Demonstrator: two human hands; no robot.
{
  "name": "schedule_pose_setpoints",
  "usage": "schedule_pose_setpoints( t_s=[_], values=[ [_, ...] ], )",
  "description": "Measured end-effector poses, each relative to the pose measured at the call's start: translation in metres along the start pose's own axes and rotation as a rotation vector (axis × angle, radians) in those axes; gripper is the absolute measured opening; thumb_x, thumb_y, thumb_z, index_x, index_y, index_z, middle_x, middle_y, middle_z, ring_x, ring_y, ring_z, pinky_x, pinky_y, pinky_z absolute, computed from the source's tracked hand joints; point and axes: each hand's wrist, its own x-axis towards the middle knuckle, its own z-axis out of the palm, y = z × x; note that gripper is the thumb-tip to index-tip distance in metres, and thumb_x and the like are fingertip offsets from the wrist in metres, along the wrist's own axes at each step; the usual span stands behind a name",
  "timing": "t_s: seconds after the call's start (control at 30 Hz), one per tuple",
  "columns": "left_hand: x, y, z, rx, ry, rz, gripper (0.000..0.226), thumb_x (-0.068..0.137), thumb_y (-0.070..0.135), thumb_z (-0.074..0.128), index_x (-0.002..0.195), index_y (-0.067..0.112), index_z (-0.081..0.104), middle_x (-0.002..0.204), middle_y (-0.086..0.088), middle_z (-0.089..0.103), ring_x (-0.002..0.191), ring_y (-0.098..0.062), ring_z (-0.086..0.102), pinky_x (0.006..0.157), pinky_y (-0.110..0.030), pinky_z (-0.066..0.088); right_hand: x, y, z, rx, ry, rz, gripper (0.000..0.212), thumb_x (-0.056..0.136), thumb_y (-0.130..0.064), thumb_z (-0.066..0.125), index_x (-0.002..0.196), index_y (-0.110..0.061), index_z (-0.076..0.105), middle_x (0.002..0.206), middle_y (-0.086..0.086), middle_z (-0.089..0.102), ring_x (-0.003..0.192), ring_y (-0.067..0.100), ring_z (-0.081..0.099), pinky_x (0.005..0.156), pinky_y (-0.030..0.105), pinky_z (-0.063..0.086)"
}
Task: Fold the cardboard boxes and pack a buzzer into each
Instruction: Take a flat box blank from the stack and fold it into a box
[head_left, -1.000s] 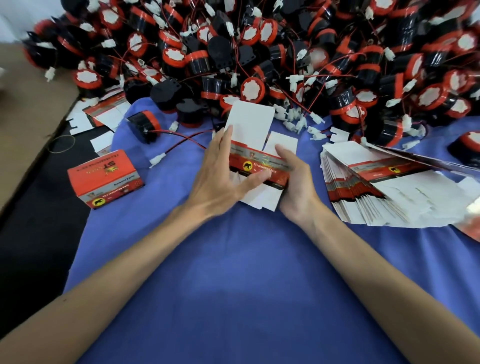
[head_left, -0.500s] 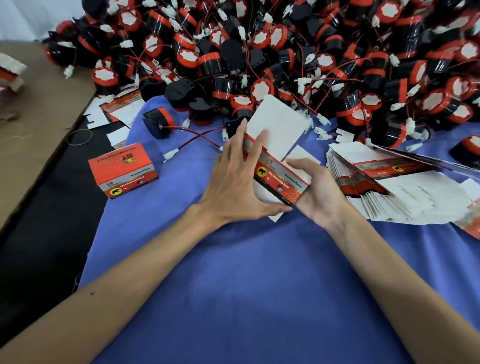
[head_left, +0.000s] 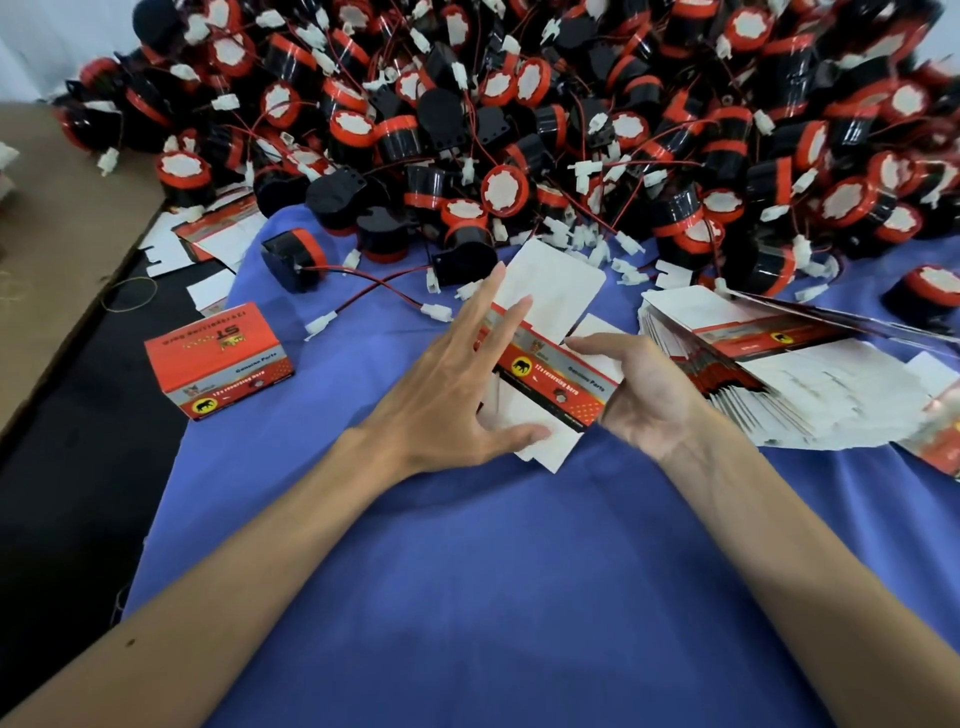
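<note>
A flat, unfolded cardboard box (head_left: 550, 296), white with a red and silver printed band, is held between both hands above the blue cloth (head_left: 467, 571). My left hand (head_left: 457, 395) grips its left end, fingers spread over the band and thumb under the lower flap. My right hand (head_left: 649, 389) supports its right end, palm up. A folded red box (head_left: 218, 358) stands to the left. One loose black and red buzzer (head_left: 293, 260) with red and black wires lies behind it. A big heap of buzzers (head_left: 519, 130) fills the back.
A fanned stack of flat boxes (head_left: 779, 384) lies right of my right hand. More flat boxes (head_left: 218, 234) lie at the back left. A brown cardboard sheet (head_left: 57, 249) and a black surface (head_left: 62, 493) border the cloth on the left.
The flat box has tilted and lifted slightly. My left fingers have spread wider over it, and my right hand has opened palm up under its right end.
</note>
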Motion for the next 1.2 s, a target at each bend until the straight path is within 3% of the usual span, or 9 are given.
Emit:
schedule_pose_setpoints(
  t_s=[0.13,0.27,0.5,0.57,0.67,0.8,0.9,1.07,1.2],
  values=[
    [-0.002,0.002,0.001,0.061,-0.004,0.047,0.106,0.074,0.071,0.056,0.152,0.016,0.012,0.161,-0.012,0.0,0.149,-0.026,0.01,0.112,-0.066,0.02,0.003,-0.001,0.001,0.053,0.062,-0.029,0.015,0.091,-0.007,0.051,0.097,-0.004,0.064,0.083,0.009,0.072,0.068,0.015,0.066,0.062,0.024,0.055],
    [-0.003,0.002,0.001,-0.006,-0.091,0.026,0.114,0.066,0.077,0.061,0.151,0.027,0.005,0.162,-0.005,-0.007,0.149,-0.019,0.009,0.114,-0.056,0.027,0.006,0.005,0.003,0.069,0.019,-0.124,0.035,0.091,-0.004,0.048,0.067,-0.01,0.073,0.068,0.006,0.069,0.055,0.011,0.064,0.052,0.02,0.053],
    [0.002,-0.014,-0.003,-0.345,-0.238,-0.078,0.116,0.06,0.094,0.04,0.147,0.031,-0.002,0.156,0.011,-0.024,0.143,0.006,-0.014,0.117,-0.021,0.006,0.006,0.01,0.006,0.117,-0.086,-0.121,0.023,0.093,-0.006,0.041,0.094,-0.005,0.064,0.083,0.009,0.07,0.068,0.017,0.067,0.059,0.027,0.057],
    [0.002,-0.015,-0.004,-0.389,-0.245,-0.095,0.111,0.06,0.092,0.045,0.146,0.036,0.003,0.158,0.012,-0.02,0.139,0.015,-0.009,0.112,-0.009,0.007,0.006,0.009,0.005,0.14,-0.098,-0.136,0.022,0.092,-0.005,0.042,0.091,-0.005,0.065,0.083,0.009,0.069,0.067,0.017,0.067,0.058,0.027,0.056],
    [-0.001,-0.017,-0.004,-0.386,-0.143,-0.088,0.095,0.071,0.087,0.041,0.146,0.032,0.02,0.161,0.01,0.001,0.146,0.004,0.003,0.114,-0.012,0.013,0.006,0.007,0.002,0.174,-0.111,-0.123,0.022,0.091,-0.006,0.042,0.099,-0.003,0.062,0.087,0.011,0.069,0.07,0.018,0.068,0.059,0.029,0.056],
    [-0.005,-0.017,-0.004,-0.234,0.07,-0.06,0.075,0.089,0.072,0.032,0.139,0.018,0.047,0.154,0.002,0.032,0.138,-0.01,0.038,0.107,-0.031,0.038,0.007,0.008,0.0,0.138,-0.155,-0.062,0.023,0.09,-0.006,0.042,0.102,-0.001,0.061,0.092,0.015,0.072,0.082,0.025,0.072,0.071,0.036,0.059],
    [-0.005,-0.019,-0.003,-0.064,0.142,0.015,0.05,0.093,0.036,0.048,0.134,0.009,0.054,0.144,-0.004,0.049,0.123,-0.02,0.055,0.087,-0.046,0.055,0.008,0.009,0.001,0.129,-0.174,-0.041,0.028,0.09,-0.008,0.039,0.105,0.001,0.062,0.098,0.017,0.071,0.085,0.027,0.071,0.074,0.037,0.06],
    [-0.002,-0.024,0.003,-0.281,0.018,-0.07,0.075,0.076,-0.001,0.061,0.139,0.032,0.037,0.148,0.011,0.037,0.138,-0.007,0.037,0.106,-0.045,0.043,0.006,0.012,0.007,0.099,-0.114,-0.091,0.016,0.088,-0.005,0.042,0.088,-0.005,0.059,0.093,0.017,0.062,0.074,0.021,0.062,0.063,0.03,0.058],
    [-0.002,-0.022,0.006,-0.22,0.135,-0.088,0.074,0.073,-0.007,0.061,0.14,0.02,0.045,0.143,0.007,0.045,0.134,-0.011,0.04,0.109,-0.044,0.039,0.003,0.013,0.011,0.021,-0.222,-0.154,0.024,0.091,-0.024,0.052,0.105,-0.008,0.064,0.106,0.016,0.066,0.096,0.024,0.066,0.074,0.04,0.058]
  ],
)
